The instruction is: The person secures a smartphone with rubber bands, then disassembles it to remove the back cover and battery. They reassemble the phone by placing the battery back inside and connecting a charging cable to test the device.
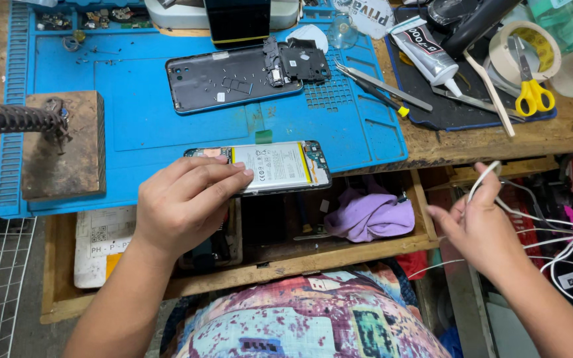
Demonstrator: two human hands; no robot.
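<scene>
Opened phone (270,168) lying battery-up at the near edge of the blue mat (167,126) on the bench, long axis left-right, pinned under left hand (184,199) fingers; well apart rightward, right hand (479,222) pinching a white cable (552,238).

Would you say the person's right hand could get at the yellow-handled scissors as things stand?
Probably yes, but not at once: the right hand is holding a white cable below the bench edge. The scissors lie uncovered atop the tape roll.
</scene>
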